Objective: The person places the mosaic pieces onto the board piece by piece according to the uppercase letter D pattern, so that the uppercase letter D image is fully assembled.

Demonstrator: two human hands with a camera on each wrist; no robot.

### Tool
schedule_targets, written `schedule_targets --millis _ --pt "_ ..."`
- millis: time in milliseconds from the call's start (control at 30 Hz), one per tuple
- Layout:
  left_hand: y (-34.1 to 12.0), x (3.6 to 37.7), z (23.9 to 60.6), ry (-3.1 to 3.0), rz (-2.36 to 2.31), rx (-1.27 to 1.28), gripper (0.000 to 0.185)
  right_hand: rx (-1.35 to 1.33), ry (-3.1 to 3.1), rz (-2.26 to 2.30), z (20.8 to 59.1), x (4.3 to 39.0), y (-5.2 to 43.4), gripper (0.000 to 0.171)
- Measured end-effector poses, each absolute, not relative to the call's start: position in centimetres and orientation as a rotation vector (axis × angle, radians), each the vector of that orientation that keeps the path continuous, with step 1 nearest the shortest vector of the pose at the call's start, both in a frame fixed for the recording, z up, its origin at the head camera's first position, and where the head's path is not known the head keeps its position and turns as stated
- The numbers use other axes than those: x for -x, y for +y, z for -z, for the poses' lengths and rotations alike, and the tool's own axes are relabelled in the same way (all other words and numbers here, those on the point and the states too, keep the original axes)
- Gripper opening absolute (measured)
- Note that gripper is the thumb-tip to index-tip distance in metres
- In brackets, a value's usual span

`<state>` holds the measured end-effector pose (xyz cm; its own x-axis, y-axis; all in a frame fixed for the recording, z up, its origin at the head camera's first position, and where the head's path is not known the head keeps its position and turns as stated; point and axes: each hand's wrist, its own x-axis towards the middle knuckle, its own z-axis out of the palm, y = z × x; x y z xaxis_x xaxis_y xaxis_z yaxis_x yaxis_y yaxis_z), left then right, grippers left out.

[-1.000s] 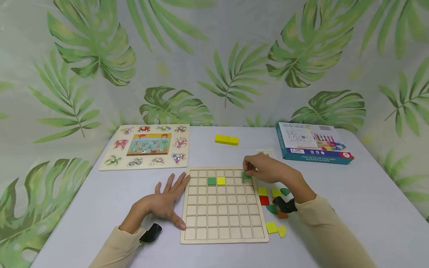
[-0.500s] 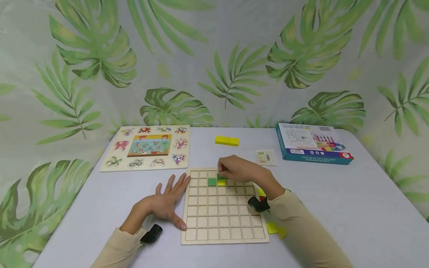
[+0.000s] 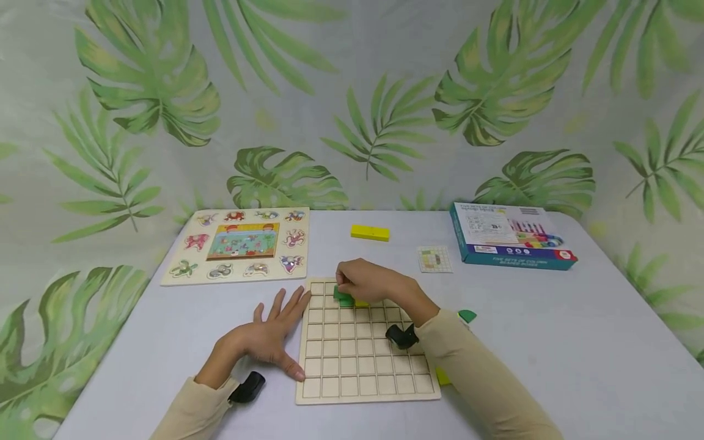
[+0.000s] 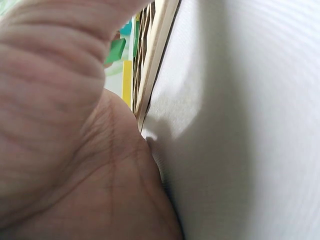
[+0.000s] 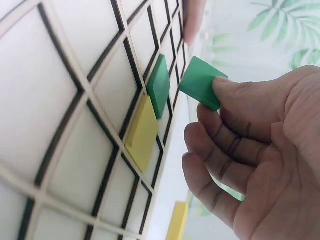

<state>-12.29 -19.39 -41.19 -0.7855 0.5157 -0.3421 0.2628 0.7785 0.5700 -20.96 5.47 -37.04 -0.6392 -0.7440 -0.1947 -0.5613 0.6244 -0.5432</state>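
A wooden grid board (image 3: 363, 360) lies on the table in front of me. My right hand (image 3: 360, 283) hovers over its top rows and pinches a green square tile (image 5: 200, 83) between thumb and fingers. In the board sit a green tile (image 5: 159, 86) and a yellow tile (image 5: 142, 133) side by side. My left hand (image 3: 272, 330) lies flat on the table with fingers spread, touching the board's left edge (image 4: 152, 65). Loose coloured pieces (image 3: 467, 315) lie right of the board, mostly hidden by my right sleeve.
An animal peg puzzle (image 3: 239, 244) lies at the back left. A yellow block (image 3: 370, 233) and a small pattern card (image 3: 434, 259) sit behind the board. A teal box (image 3: 508, 243) stands at the back right. Leaf-print cloth hangs behind the table.
My right hand has carried the green tile leftward, from the board's top right corner to above the placed green and yellow tiles. The left hand has stayed put.
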Motion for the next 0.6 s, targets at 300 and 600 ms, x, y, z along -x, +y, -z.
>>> schedule_targets --millis 300,600 --pt "-19.4 12.1 41.2 2.487 -0.687 -0.577 0.150 0.930 2.541 0.558 37.7 20.4 3.6 0.010" --pt "-19.4 12.2 41.2 2.476 -0.702 -0.589 0.150 0.916 2.574 0.536 38.0 20.0 2.7 0.009"
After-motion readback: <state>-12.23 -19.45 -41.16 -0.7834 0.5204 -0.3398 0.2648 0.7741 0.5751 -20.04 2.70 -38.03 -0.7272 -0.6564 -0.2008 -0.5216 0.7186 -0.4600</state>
